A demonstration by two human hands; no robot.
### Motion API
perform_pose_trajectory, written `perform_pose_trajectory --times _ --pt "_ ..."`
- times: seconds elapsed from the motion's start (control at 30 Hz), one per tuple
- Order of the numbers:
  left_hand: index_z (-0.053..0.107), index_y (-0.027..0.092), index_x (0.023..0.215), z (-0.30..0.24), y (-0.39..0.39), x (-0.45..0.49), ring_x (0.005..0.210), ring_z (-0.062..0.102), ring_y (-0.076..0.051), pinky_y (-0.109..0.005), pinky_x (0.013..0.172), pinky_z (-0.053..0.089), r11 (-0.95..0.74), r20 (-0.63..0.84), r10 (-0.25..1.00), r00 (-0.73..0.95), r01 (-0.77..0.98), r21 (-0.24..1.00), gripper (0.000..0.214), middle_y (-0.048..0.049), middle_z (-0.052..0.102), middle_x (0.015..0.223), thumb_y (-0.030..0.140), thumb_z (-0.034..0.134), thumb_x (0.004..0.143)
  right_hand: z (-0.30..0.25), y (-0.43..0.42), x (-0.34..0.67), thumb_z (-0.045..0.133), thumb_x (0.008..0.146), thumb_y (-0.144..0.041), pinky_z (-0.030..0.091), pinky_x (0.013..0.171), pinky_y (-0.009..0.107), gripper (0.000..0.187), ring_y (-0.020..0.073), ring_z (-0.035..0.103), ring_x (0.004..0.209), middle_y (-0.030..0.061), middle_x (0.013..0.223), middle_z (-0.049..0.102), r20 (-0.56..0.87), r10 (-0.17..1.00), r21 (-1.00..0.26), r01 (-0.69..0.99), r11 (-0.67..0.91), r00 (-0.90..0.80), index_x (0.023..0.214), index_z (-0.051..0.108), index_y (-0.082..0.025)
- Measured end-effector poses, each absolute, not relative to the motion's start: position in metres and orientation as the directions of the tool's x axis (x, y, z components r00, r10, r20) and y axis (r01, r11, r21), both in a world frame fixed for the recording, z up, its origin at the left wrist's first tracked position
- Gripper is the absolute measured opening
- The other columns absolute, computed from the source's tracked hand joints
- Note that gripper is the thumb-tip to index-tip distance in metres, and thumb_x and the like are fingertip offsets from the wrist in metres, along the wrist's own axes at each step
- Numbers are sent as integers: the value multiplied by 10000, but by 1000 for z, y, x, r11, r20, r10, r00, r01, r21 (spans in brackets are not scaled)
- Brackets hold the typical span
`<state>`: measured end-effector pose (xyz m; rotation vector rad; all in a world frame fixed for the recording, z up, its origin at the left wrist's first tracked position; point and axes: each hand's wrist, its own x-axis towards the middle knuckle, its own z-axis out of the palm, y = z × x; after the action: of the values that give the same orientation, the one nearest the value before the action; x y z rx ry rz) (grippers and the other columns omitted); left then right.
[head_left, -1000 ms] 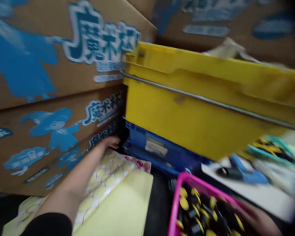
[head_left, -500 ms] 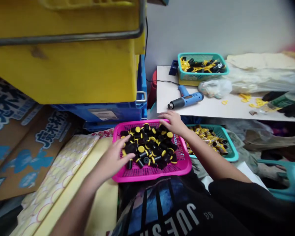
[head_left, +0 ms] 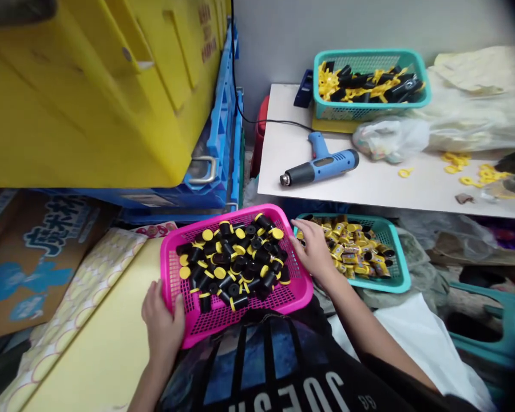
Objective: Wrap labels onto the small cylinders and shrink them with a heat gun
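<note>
A pink plastic basket (head_left: 240,312) rests on my lap, filled with several small black cylinders with yellow caps (head_left: 234,260). My left hand (head_left: 162,323) grips the basket's near left corner, thumb over the rim. My right hand (head_left: 312,247) holds the basket's right rim, fingers curled on its edge. Right beside that hand sits a teal basket (head_left: 397,274) of yellow-wrapped pieces.
Yellow crate (head_left: 90,91) stacked on blue crates (head_left: 217,166) at left. A white table (head_left: 369,183) carries a blue heat gun (head_left: 320,166), a teal basket of parts (head_left: 369,77), plastic bags and yellow rings. Sticker sheets (head_left: 86,320) and cardboard boxes (head_left: 30,252) lie left.
My view swung from the boxes on the left to the lap. My left hand came off the sticker sheets to the pink basket's corner; my right hand slid down its right rim.
</note>
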<state>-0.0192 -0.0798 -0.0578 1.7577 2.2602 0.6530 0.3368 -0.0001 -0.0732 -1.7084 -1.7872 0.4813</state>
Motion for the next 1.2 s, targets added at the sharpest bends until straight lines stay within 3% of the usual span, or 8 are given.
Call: perform_pose_trajectory --times 0.1,0.2,0.3,0.47,0.63,0.77,0.97,1.2 --pt "581 177 1224 -41 -42 23 1348 392 -305 -519 1124 315 -178 234 967 96 917 358 354 -161 494 1375 317 442 930 -60 38 307 419 936 -385 353 1080 502 413 262 499 1208 143 1270 590 84 972 -530 816 230 -220 1277 544 -188" --pt "535 210 1327 -34 4 65 1395 323 -327 -549 1143 277 -415 85 909 409 863 287 438 -126 427 1467 349 490 914 -57 49 273 419 932 -323 240 1087 611 419 300 496 1173 160 1249 580 25 961 -351 897 268 -277 1324 493 -196" --pt "552 241 1332 -32 16 79 1419 265 -359 -559 1121 313 -494 -72 848 526 831 256 452 -103 396 1499 373 505 902 -56 32 266 394 929 -253 317 1040 531 290 275 515 1084 124 1082 623 19 919 -345 860 375 -393 1141 585 -200" --pt "653 261 1192 -31 -26 39 1284 465 -311 -538 1082 374 -485 -189 821 539 833 267 359 -97 477 1430 390 453 925 -56 -21 292 521 879 -290 397 986 457 110 198 545 853 61 867 620 19 900 -585 724 364 -436 902 573 -196" --pt "750 263 893 -22 -41 19 1290 432 -358 -589 1049 365 -460 -74 864 499 839 290 284 -86 582 1307 412 508 898 -51 -40 307 529 844 -210 480 863 419 469 225 557 935 93 1005 607 26 914 -673 669 315 -404 1307 458 -221" --pt "732 206 835 -7 1 59 1059 579 -258 -427 952 458 -479 51 865 499 793 377 330 -92 678 1105 379 469 933 -48 -25 317 555 847 -252 495 856 368 318 208 576 981 86 1058 596 128 977 -781 590 205 -170 1163 528 -233" --pt "735 133 796 -26 67 136 921 650 -270 -365 841 490 -597 -452 614 646 756 269 262 -149 716 852 142 483 866 -54 -11 314 533 805 -233 488 788 321 255 173 576 878 55 1003 591 50 991 -909 417 -5 121 1059 511 -215" --pt "736 110 841 -47 75 146 851 688 -307 -374 761 516 -530 -539 656 529 831 171 226 -195 716 869 229 545 824 -64 -13 304 477 840 -242 447 921 371 272 199 551 1027 71 1074 585 168 979 -906 410 107 116 1104 537 -222"
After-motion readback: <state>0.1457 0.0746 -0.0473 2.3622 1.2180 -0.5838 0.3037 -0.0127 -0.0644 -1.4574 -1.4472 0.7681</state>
